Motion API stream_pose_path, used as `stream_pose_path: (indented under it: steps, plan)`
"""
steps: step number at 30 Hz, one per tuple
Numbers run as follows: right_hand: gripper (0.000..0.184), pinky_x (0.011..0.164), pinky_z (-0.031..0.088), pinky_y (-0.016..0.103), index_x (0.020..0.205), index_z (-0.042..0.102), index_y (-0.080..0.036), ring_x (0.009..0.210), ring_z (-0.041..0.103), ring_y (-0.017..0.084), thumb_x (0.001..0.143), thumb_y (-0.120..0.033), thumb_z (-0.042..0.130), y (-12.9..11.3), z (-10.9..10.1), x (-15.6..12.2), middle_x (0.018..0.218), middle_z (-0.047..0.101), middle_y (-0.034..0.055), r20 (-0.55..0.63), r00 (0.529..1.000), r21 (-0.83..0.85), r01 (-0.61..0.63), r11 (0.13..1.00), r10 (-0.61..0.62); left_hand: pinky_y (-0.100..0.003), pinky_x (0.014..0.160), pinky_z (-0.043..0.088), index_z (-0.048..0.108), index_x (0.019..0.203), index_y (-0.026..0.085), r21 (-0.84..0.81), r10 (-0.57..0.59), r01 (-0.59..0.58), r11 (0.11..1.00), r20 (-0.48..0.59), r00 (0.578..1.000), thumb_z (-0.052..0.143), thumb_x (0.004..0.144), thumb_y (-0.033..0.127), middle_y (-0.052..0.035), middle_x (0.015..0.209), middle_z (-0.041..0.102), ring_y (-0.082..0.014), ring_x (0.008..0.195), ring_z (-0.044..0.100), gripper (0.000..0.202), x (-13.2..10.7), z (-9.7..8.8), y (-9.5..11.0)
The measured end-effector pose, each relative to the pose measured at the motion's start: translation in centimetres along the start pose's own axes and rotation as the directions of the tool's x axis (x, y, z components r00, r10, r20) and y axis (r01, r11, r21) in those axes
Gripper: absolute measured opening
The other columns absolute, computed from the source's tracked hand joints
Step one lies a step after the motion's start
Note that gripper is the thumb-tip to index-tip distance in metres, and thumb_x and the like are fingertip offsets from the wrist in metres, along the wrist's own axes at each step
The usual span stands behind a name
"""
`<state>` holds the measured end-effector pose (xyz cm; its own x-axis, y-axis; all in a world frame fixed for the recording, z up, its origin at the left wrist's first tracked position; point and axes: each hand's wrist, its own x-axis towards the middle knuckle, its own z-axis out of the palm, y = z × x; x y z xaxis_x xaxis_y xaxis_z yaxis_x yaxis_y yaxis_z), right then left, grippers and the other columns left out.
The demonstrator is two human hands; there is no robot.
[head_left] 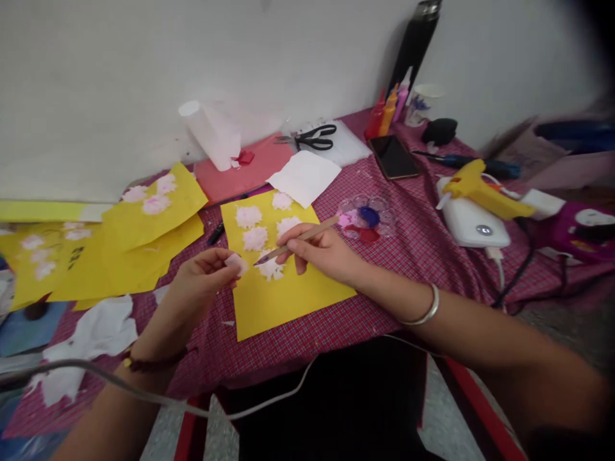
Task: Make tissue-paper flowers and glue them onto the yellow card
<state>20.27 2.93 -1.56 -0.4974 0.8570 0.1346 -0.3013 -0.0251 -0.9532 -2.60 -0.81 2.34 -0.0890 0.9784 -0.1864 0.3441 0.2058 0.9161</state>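
My left hand (211,272) is closed in a pinch on a small pale pink paper piece (236,264), held just above the left part of a yellow sheet (288,307). In my right hand (314,251) is a thin paintbrush (312,232) with a pale wooden handle. Its dark, pointed tip is aimed at the paper piece, a short gap away. Several white-pink paper flowers (255,238) lie on the sheet around and under my hands. Beyond my right hand, a clear flower-shaped palette (388,214) holds blue, red and pink paint.
More yellow sheets (144,256) with flowers lie at left, near crumpled white paper (100,330). Behind are scissors (314,137), a paper roll (211,137) and a phone (394,157). A yellow glue gun (485,189) rests at right. A white cable (158,400) crosses the foreground.
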Motion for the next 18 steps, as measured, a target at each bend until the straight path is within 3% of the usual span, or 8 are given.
stream_pose_path:
  steps: [4,12,18]
  plan:
    - [0.012,0.046,0.044,0.016,0.095,0.063,-0.017,0.048,0.055,0.004,0.089,-0.026,0.056,0.1,0.3,-0.1,0.075,0.071,-0.0002,0.013,1.0,0.003,0.02,1.0,-0.02,-0.023,0.055,0.043,0.065,0.072,0.017,0.003,0.002,-0.002,1.0,0.035,0.999,0.077,0.066,0.032,0.0006,0.067,0.062,-0.0101,0.057,0.054,0.02,0.0,1.5,0.3]
    - [0.01,0.047,0.045,0.016,0.094,0.063,-0.017,0.048,0.053,0.004,0.089,-0.021,0.055,0.2,0.6,-0.1,0.073,0.069,-0.0005,-0.009,1.0,0.025,-0.013,1.0,0.014,-0.022,0.054,0.043,0.071,0.073,0.018,-0.046,-0.01,0.012,0.999,0.04,0.999,0.081,0.062,0.026,0.0009,0.067,0.065,-0.009,0.057,0.053,0.017,-0.4,2.0,0.5]
    - [0.01,0.047,0.046,0.016,0.095,0.062,-0.016,0.049,0.052,0.005,0.089,-0.021,0.055,0.2,0.5,0.0,0.073,0.068,-0.0006,0.025,0.999,0.019,0.029,0.999,-0.03,-0.021,0.053,0.043,0.074,0.072,0.017,-0.101,-0.003,0.004,0.995,0.016,1.0,0.083,0.059,0.025,-0.0009,0.068,0.068,-0.0085,0.055,0.054,0.018,-0.5,2.4,0.9]
